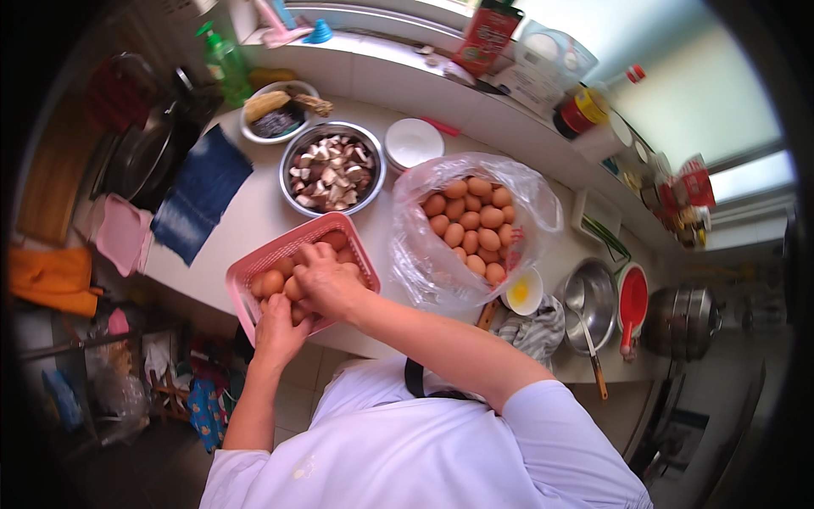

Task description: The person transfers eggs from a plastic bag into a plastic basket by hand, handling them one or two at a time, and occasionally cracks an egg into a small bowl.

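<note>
Both my hands are inside a pink perforated plastic basket [289,244] at the counter's front edge. Brown eggs [273,282] lie in it, partly hidden under my fingers. My left hand [284,326] reaches over the near side, its fingertips against the eggs. Just beyond it, my right hand [332,278] spreads over the middle of the basket and touches eggs too. Whether either hand grips an egg is hidden. To the right stands a clear plastic bag [412,257], its mouth wide, with many more brown eggs [470,221] inside.
Behind the basket is a steel bowl [381,172] of chopped mushrooms [331,175]. White plates [414,143] sit beside it. A white bowl [533,305] with yellow egg, a striped cloth [537,327] and a steel basin [607,299] with a ladle are rightward. Denim cloth [202,194] lies left.
</note>
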Available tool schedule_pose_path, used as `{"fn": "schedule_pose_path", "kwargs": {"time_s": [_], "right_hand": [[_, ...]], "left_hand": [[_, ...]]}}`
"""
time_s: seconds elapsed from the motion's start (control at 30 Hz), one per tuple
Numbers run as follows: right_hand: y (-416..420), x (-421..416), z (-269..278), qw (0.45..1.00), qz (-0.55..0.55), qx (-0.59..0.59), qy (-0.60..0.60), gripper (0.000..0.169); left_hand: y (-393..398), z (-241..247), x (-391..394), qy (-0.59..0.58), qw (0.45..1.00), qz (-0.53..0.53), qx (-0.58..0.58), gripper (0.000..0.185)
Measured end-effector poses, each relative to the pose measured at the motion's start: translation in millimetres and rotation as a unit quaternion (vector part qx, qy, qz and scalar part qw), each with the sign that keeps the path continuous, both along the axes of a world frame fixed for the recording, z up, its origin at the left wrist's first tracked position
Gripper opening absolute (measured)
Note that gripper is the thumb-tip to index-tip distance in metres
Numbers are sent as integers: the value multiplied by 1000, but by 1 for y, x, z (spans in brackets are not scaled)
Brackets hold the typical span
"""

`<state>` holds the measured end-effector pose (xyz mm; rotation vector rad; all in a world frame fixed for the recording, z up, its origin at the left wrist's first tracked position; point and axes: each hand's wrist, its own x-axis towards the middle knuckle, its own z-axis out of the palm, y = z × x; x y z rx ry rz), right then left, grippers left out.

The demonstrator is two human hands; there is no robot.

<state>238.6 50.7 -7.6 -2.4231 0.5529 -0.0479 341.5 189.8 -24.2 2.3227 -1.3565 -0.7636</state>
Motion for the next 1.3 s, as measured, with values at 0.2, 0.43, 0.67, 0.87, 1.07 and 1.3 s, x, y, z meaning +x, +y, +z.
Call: {"fn": "schedule_pose_path", "kwargs": {"time_s": [0.2,0.43,0.67,0.87,1.07,1.3], "right_hand": [[-10,25,-21,961,194,-191,39,23],[-7,45,-31,923,263,-255,120,26],[-1,42,-24,963,173,-152,138,28],[-10,7,-25,989,100,-94,-51,29],[-33,-69,29,969,-21,65,-238,24],[-97,-199,7,906,-344,57,-240,11]], "left_hand": [[-5,-7,2,71,994,81,6,68],[-16,4,-4,30,996,70,36,88],[-24,20,-3,62,995,56,59,92],[-22,4,-1,63,994,65,57,88],[-10,-9,12,82,992,65,72,87],[-42,91,-32,-17,998,47,-26,58]]}}
